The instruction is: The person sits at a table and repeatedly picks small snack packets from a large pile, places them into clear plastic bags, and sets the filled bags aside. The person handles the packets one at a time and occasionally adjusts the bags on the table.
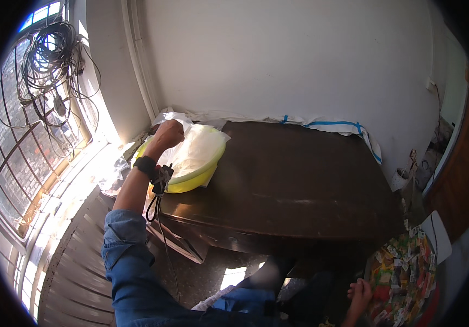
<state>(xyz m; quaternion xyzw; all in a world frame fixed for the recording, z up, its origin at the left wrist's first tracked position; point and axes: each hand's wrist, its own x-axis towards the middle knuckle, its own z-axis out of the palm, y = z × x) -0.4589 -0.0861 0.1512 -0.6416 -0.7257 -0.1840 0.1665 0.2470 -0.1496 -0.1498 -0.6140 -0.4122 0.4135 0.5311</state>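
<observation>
My left hand (pixel 170 133) is closed over the back of a yellow-green plastic basin (pixel 192 180), at a thin whitish sheet or bag (pixel 193 148) that lies across the basin. Whether its fingers hold the sheet is hidden by the back of the hand. A dark band and a small black device with a cable are strapped to that wrist. The basin stands at the left end of a dark brown table (pixel 283 175). Low at the right, my right hand (pixel 360 290) hangs below the table's front edge, fingers curled, beside a colourful patterned surface (pixel 402 274). Nothing shows in it.
A barred window with coiled black cables (pixel 48 61) and a radiator (pixel 83 265) are at the left. White cloth with blue tape (pixel 332 123) runs along the table's back edge against the wall. A white container (pixel 400 178) stands beyond the table's right end.
</observation>
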